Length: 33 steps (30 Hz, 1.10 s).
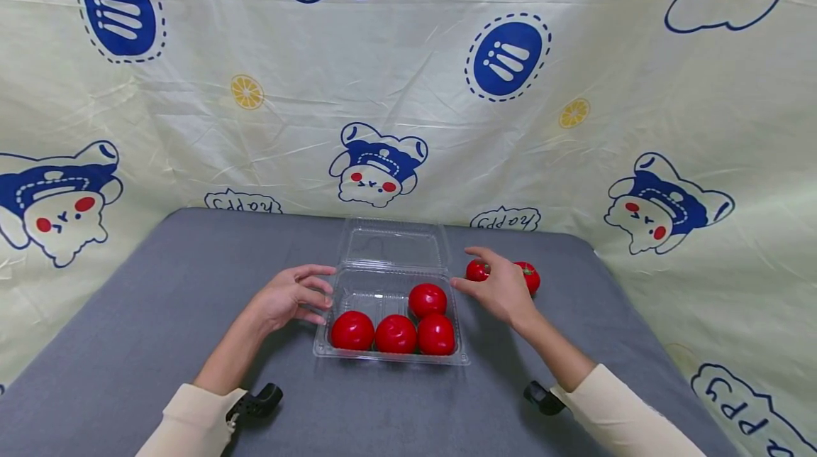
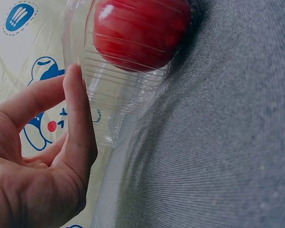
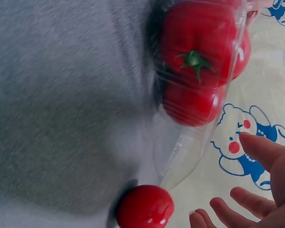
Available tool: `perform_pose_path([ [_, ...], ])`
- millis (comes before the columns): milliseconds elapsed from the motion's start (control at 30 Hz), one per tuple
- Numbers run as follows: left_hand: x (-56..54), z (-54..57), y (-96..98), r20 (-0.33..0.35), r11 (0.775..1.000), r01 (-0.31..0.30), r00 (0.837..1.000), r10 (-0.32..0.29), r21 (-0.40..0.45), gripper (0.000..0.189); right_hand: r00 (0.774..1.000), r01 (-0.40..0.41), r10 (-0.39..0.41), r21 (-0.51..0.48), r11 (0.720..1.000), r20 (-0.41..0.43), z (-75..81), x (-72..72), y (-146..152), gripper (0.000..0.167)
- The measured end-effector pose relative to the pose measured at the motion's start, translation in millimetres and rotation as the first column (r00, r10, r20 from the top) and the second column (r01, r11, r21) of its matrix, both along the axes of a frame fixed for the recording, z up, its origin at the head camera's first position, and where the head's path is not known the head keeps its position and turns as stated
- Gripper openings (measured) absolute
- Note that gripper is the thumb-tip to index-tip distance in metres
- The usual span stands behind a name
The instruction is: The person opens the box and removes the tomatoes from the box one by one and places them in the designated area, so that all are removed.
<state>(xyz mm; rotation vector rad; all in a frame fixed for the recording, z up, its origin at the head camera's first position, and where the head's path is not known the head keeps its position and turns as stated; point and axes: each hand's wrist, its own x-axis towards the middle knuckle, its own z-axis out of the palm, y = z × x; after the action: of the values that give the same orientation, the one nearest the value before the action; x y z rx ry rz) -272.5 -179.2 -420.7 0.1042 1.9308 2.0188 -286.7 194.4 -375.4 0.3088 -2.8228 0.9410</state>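
A clear plastic clamshell box lies with its lid folded back on the table. Several red tomatoes sit in it, along the near side and at the right. My left hand is at the box's left edge, fingers extended; in the left wrist view its fingertips are at or very near the clear wall. On the other side, my right hand has thumb and fingers spread and holds nothing, its thumb close to the box's right rim. Beyond it are two loose tomatoes, partly hidden by the hand.
A grey cloth covers the table. Behind it hangs a pale printed curtain, which meets the table's back edge. Black wrist devices project inward from both sleeves over the near part of the table.
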Motion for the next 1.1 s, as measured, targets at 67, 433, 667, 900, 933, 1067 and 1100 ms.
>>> perform_pose_path([
  [67,0.0,0.2,-0.2,0.003,1.000,-0.001,1.000,0.001,-0.001,0.062,1.000,-0.010,0.010,-0.006,1.000,-0.002,1.2,0.5,-4,0.071],
  [433,1.4,1.9,-0.4,0.004,1.000,0.004,1.000,-0.004,0.000,0.062,0.999,-0.042,0.042,-0.008,0.999,0.020,3.4,6.1,-27,0.068],
  [667,1.7,3.0,0.3,0.004,1.000,0.003,1.000,-0.003,-0.009,0.061,0.996,-0.076,0.077,-0.032,0.997,0.043,1.7,11.2,-37,0.065],
  [900,1.3,3.6,1.1,0.008,1.000,0.001,1.000,-0.001,-0.003,0.062,0.994,-0.098,0.099,-0.027,0.995,0.049,-1.7,14.7,-45,0.062],
  [933,1.3,3.6,1.0,0.008,1.000,0.000,1.000,0.000,-0.003,0.062,0.993,-0.102,0.103,-0.028,0.994,0.051,-1.8,15.1,-46,0.062],
  [1067,1.5,3.3,0.7,0.007,1.000,-0.002,1.000,0.002,-0.003,0.061,0.992,-0.101,0.103,-0.026,0.995,0.073,-2.3,17.1,-51,0.063],
  [1100,1.7,3.2,0.5,0.006,1.000,-0.002,1.000,0.002,-0.003,0.061,0.992,-0.099,0.100,-0.023,0.995,0.077,-2.7,17.1,-52,0.063],
])
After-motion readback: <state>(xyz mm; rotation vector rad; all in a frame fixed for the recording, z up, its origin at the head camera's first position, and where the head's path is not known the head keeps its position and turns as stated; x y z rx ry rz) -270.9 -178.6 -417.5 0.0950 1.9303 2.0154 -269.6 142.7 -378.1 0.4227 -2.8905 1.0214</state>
